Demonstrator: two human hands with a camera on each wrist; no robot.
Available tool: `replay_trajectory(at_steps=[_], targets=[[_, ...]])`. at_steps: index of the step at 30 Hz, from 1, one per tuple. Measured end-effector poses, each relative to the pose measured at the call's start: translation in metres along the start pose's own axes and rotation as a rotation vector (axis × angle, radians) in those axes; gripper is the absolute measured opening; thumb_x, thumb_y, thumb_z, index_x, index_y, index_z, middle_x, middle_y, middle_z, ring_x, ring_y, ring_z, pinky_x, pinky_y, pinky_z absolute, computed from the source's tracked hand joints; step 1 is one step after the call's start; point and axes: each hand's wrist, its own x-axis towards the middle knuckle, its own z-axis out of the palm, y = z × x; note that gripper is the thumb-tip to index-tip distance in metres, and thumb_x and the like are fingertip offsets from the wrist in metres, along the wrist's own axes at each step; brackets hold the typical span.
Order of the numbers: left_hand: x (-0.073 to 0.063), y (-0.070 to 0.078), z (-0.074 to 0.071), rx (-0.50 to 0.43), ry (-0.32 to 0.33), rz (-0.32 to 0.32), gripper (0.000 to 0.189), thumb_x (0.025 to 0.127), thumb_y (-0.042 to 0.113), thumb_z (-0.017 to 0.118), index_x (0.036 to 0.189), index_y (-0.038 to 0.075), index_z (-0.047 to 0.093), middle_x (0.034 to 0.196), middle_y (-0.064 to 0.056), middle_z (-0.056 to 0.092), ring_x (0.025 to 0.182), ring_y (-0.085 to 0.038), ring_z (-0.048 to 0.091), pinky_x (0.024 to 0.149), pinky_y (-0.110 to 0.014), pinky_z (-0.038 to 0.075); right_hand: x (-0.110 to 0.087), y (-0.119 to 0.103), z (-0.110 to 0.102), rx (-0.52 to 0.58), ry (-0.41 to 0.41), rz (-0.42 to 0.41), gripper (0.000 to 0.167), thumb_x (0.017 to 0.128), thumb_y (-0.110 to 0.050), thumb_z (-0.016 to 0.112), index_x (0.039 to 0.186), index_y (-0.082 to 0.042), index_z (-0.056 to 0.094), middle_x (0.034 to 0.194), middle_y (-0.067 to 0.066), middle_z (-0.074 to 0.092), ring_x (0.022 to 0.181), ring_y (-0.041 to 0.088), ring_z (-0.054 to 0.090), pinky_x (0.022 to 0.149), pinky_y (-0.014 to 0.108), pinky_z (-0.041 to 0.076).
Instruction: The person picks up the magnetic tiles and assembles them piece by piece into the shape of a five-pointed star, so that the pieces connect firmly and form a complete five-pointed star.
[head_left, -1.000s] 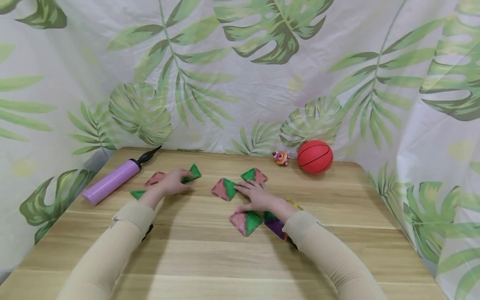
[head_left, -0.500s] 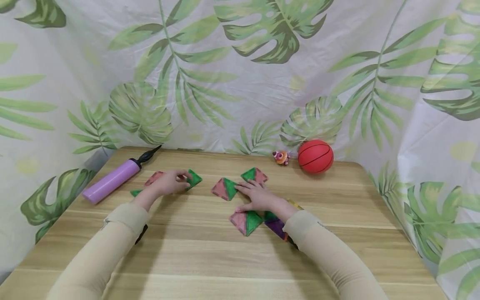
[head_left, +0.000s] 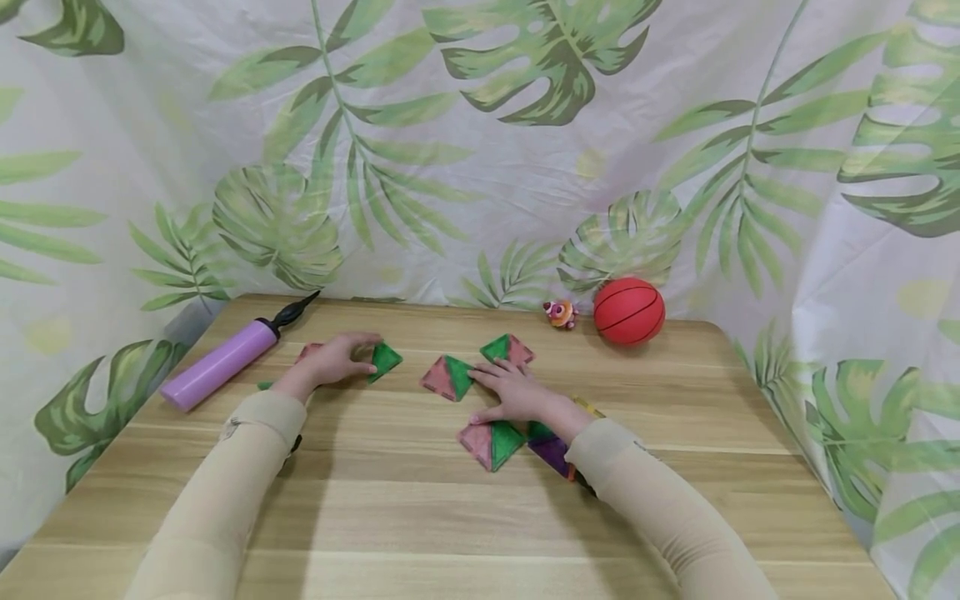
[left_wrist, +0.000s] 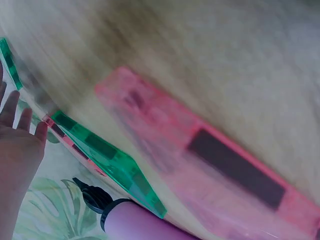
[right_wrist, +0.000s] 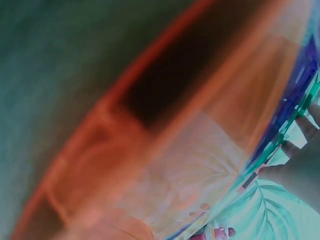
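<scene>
In the head view my left hand [head_left: 333, 364] reaches to a green triangular magnetic tile [head_left: 386, 360], thumb and fingertips at its left edge. A pink tile [head_left: 309, 350] lies partly hidden behind that hand. My right hand [head_left: 517, 393] rests with spread fingers among pink-and-green tile pairs: one at its left [head_left: 447, 378], one behind [head_left: 507, 349], one in front [head_left: 491, 446]. Large and blurred in the left wrist view is a pink tile [left_wrist: 200, 155], with a green tile [left_wrist: 110, 157] beyond. An orange tile [right_wrist: 165, 100] fills much of the right wrist view.
A purple hand pump [head_left: 225, 364] lies at the table's left. At the back right sit a red ball [head_left: 629, 312] and a small pink toy figure [head_left: 561, 313]. Beside the right sleeve are a purple tile [head_left: 552, 457] and a yellow piece [head_left: 588, 407]. A leaf-print cloth hangs behind.
The green tile at my left hand has turned and shifted slightly toward me. My left fingers drew back from it, then came again to its left edge. My right hand has stayed put.
</scene>
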Motion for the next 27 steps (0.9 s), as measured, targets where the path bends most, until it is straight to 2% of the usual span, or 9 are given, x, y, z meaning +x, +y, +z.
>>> replay_trajectory(at_steps=[3, 11, 21, 27], targets=[[0.0, 0.002, 0.001, 0.037, -0.018, 0.017, 0.056, 0.087, 0.014, 0.068, 0.135, -0.004, 0.047, 0.144, -0.025, 0.037, 0.134, -0.043, 0.029, 0.109, -0.056, 0.022, 0.0, 0.0, -0.001, -0.001, 0.002, 0.0, 0.086, 0.081, -0.067, 0.055, 0.151, -0.026, 0.024, 0.156, 0.0, 0.021, 0.144, 0.032, 0.012, 0.109, 0.063, 0.011], [-0.01, 0.01, 0.005, 0.077, -0.043, -0.01, 0.056, 0.086, 0.022, 0.07, 0.134, 0.001, 0.05, 0.145, -0.02, 0.038, 0.134, -0.041, 0.032, 0.107, -0.055, 0.027, 0.0, 0.0, 0.0, -0.014, -0.003, 0.01, 0.087, 0.081, -0.068, 0.055, 0.151, -0.026, 0.024, 0.156, 0.001, 0.021, 0.144, 0.032, 0.012, 0.109, 0.063, 0.011], [-0.021, 0.03, 0.013, 0.119, -0.057, 0.066, 0.058, 0.083, 0.024, 0.073, 0.131, -0.001, 0.053, 0.141, -0.022, 0.044, 0.13, -0.039, 0.039, 0.104, -0.053, 0.033, 0.001, 0.001, 0.0, -0.03, 0.009, 0.051, 0.094, 0.079, -0.069, 0.056, 0.152, -0.021, 0.02, 0.157, 0.003, 0.017, 0.144, 0.032, 0.01, 0.11, 0.062, 0.012], [-0.027, 0.041, 0.027, 0.137, -0.013, 0.109, 0.057, 0.081, 0.026, 0.075, 0.128, -0.001, 0.056, 0.137, -0.021, 0.048, 0.127, -0.041, 0.042, 0.103, -0.053, 0.035, 0.003, 0.003, 0.003, -0.04, 0.018, 0.058, 0.098, 0.078, -0.071, 0.055, 0.152, -0.02, 0.017, 0.158, 0.004, 0.016, 0.144, 0.032, 0.009, 0.109, 0.062, 0.012]])
